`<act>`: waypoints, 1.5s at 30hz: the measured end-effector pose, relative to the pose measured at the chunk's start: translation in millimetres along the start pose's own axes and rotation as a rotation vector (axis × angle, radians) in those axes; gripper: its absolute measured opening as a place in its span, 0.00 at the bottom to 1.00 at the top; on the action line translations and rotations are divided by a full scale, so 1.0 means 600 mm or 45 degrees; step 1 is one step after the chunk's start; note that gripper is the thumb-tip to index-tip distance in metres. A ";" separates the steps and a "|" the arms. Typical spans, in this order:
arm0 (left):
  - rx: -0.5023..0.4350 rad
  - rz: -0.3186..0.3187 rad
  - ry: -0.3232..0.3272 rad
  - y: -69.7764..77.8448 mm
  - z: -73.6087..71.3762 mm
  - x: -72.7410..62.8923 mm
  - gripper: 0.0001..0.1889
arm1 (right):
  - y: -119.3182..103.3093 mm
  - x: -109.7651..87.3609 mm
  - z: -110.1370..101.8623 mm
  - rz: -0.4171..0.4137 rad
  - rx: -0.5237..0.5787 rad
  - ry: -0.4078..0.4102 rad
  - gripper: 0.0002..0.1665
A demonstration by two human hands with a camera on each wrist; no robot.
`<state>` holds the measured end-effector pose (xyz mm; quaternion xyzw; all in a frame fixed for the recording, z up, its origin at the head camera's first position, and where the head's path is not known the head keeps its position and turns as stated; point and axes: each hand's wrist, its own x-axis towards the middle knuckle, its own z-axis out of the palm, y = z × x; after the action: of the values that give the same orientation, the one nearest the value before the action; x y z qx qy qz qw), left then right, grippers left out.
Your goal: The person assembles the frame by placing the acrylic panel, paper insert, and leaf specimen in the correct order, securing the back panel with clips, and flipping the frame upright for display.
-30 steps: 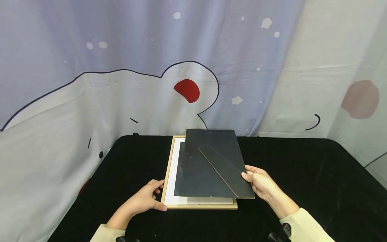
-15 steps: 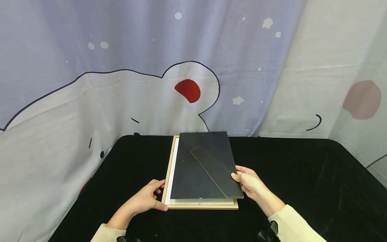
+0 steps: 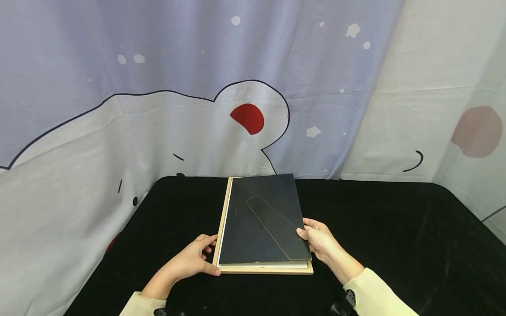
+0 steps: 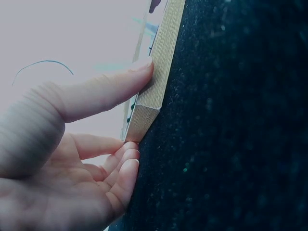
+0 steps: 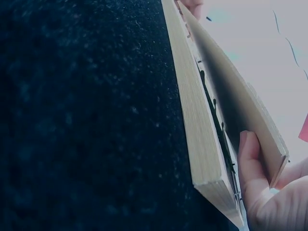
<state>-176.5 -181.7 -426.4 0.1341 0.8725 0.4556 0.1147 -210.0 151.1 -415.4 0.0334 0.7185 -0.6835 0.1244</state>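
Curtain (image 3: pixel 166 44) hangs behind: soft folded cloth, lavender over white, printed with black outlines, pale flecks and a red rounded patch. Table (image 3: pixel 375 228) in front, covered in black napped fabric, far corners rounded.

Picture frame (image 3: pixel 265 271) lies flat toward the table's far edge, between the far corners and nearer the left one. Rectangular, pale wood; the wrist views show fine straight grain along its square-cut sides and a mitred join at the corner.

Backing board (image 3: pixel 241 232) sits over the frame — dark matte face, tan edge, thin and rectangular. It tilts: left side down by the frame's left rim, right side raised, a wedge-shaped gap beneath. Long tapered strut (image 3: pixel 276 230) lies flat on it, set diagonally, its edges lined in tan.

Pale yellow sleeves, left (image 3: pixel 142 305) and right (image 3: pixel 381 293), come in over the table's near edge. Left hand (image 3: pixel 189 259) grips the frame's near left corner, thumb on the near side, fingers at the left. Right hand (image 3: pixel 322 241) pinches the board's right edge — thumb above, fingers beneath.

White strip (image 3: pixel 276 265) shows inside the near rim. Smallest: slim dark tabs (image 5: pixel 215 103) along the frame's inner edge.
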 end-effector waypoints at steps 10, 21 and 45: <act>-0.012 -0.030 0.000 0.002 0.001 -0.002 0.48 | 0.003 0.004 0.008 -0.005 -0.010 0.039 0.28; -0.023 -0.022 -0.006 0.001 0.001 -0.002 0.48 | 0.005 0.002 0.012 0.004 0.004 0.058 0.28; -0.010 -0.067 0.006 0.001 0.003 -0.001 0.48 | 0.011 -0.002 0.017 -0.018 -0.014 0.061 0.29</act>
<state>-175.4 -180.1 -426.9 0.1095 0.8742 0.4562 0.1252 -206.2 141.4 -421.8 0.0440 0.7251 -0.6795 0.1027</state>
